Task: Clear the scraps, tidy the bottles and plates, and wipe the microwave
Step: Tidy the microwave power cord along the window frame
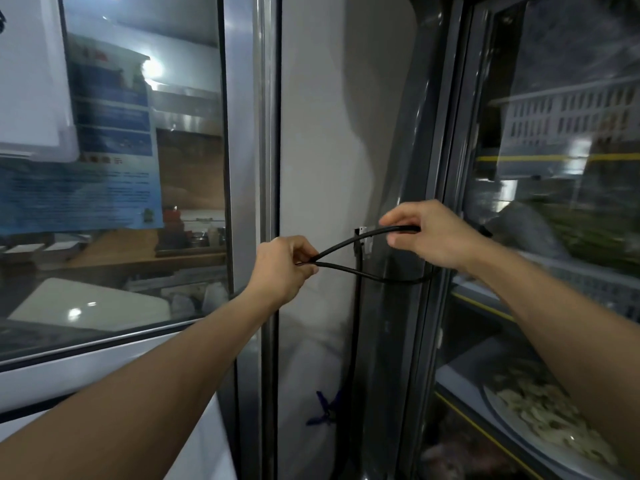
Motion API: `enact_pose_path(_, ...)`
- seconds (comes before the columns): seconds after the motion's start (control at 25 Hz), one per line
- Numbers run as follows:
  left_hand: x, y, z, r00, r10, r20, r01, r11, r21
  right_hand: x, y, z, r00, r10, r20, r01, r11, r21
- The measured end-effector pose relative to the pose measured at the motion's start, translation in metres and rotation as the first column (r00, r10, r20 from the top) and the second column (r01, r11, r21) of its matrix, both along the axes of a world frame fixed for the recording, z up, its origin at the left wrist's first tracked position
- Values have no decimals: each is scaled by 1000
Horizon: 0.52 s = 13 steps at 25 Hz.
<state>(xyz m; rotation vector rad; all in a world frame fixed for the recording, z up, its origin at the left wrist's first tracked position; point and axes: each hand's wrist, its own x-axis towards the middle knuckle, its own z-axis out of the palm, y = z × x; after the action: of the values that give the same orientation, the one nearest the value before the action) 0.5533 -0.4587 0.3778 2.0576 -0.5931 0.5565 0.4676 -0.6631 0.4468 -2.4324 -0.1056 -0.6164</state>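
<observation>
On the far left I see a white framed panel (31,74) hanging against the glass window (145,174), with a blue poster (104,161) beside it whose print is too blurred for me to read. Behind the glass a pale tray (93,303) lies on a counter, and small jars farther back are too dim to name. My left hand (284,268) pinches the folded end of a black cable (363,244) between thumb and fingertips, in front of the grey wall (318,133). The cable loops rightward to my right hand (429,233), which grips its upper strand with curled fingers; the lower strand passes behind that wrist and is lost. A small white bracket (365,237) sits on the wall between my hands. On the right, a glass-door cabinet (554,168) holds a plate (512,420) heaped with what may be pale dumplings, cut off by my forearm. The microwave is nowhere in my view.
</observation>
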Motion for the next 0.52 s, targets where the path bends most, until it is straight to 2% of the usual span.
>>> enact_pose_path(0.08, 2, -1, -1, 1000, -19, 15, 19, 999, 37, 11, 13, -5, 1000, -12, 2, 12, 979, -206)
enact_pose_path(0.16, 6, 1, -3, 999, -31, 8, 31, 997, 71, 19, 20, -12, 998, -41, 37, 49, 959, -278)
enact_pose_path(0.4, 32, 28, -33, 994, 34, -105, -15, 984, 177, 33, 6, -39, 995, -47, 87, 55, 995, -85)
enact_pose_path(0.52, 40, 39, -43, 991, 55, -118, -32, 982, 183, 41, 8, -59, 990, -105, 92, 105, 994, 7)
